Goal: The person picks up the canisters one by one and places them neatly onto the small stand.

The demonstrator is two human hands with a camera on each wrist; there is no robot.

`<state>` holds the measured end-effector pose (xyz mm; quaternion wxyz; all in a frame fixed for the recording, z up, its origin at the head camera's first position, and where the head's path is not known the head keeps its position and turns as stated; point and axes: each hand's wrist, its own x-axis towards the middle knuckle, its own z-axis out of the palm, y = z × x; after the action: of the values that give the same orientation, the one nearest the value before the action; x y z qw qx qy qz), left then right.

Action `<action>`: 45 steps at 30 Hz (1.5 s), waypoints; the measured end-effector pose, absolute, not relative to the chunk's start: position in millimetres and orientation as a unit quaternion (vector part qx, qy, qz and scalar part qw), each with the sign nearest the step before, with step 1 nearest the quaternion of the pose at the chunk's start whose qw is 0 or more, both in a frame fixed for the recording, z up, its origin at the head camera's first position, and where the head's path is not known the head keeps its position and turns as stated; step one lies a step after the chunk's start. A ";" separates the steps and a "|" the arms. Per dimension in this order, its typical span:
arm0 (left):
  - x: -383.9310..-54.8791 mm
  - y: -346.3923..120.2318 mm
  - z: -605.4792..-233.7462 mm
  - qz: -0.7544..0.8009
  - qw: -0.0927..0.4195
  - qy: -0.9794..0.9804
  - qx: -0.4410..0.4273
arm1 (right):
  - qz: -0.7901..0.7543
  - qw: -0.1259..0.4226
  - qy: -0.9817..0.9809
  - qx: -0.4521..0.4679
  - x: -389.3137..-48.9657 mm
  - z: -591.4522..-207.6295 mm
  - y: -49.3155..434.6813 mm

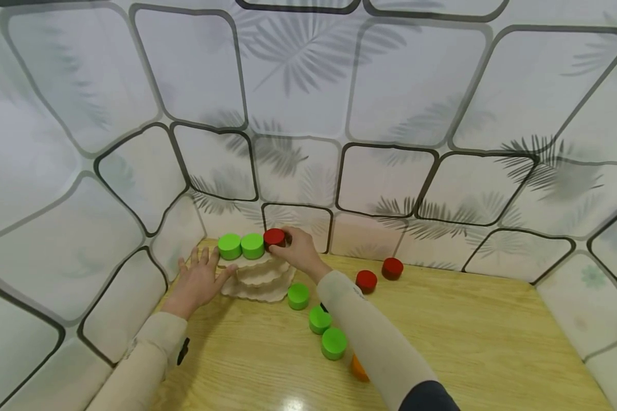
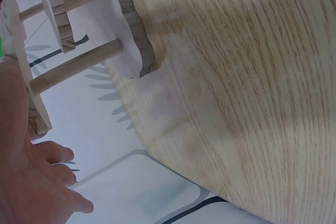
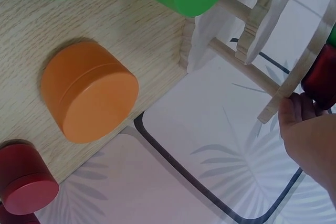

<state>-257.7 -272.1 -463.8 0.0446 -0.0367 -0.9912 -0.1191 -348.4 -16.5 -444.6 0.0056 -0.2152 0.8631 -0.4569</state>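
Right hand (image 1: 300,251) pinches a red tin (image 1: 273,236) atop the stand (image 1: 259,293), beside two green tins (image 1: 229,247). Left hand (image 1: 195,287), ungripping, fingers spread, is at the stand's left edge.

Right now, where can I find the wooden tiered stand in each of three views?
Head: wooden stand, left of centre, a little below mid-height.
Left wrist: wooden stand, upper left corner, partly cut off.
Right wrist: wooden stand, upper right corner, partly cut off.
Shared landmark: the wooden tabletop, under it.
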 end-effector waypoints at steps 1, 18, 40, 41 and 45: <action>-257.9 -271.9 -464.3 -0.118 0.045 -0.991 -0.037 | -0.454 0.005 0.865 -0.214 -348.1 -444.4 -16.6; -261.0 -266.1 -465.7 -0.118 0.046 -0.991 -0.042 | -0.434 -0.018 0.872 -0.227 -345.4 -440.0 -8.8; -258.6 -267.1 -459.5 -0.115 0.037 -0.992 -0.041 | -0.471 -0.008 0.864 -0.178 -310.3 -441.3 53.3; -258.0 -267.5 -459.6 -0.115 0.036 -0.992 -0.040 | -0.468 -0.006 0.865 -0.181 -307.3 -442.1 59.2; -256.2 -269.0 -459.4 -0.114 0.035 -0.992 -0.038 | -0.464 0.007 0.865 -0.189 -293.6 -446.1 83.9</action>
<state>-256.2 -269.0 -459.4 0.0352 -0.0377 -0.9921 -0.1144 -293.6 83.9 -446.1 0.0069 -0.1893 0.8653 -0.4641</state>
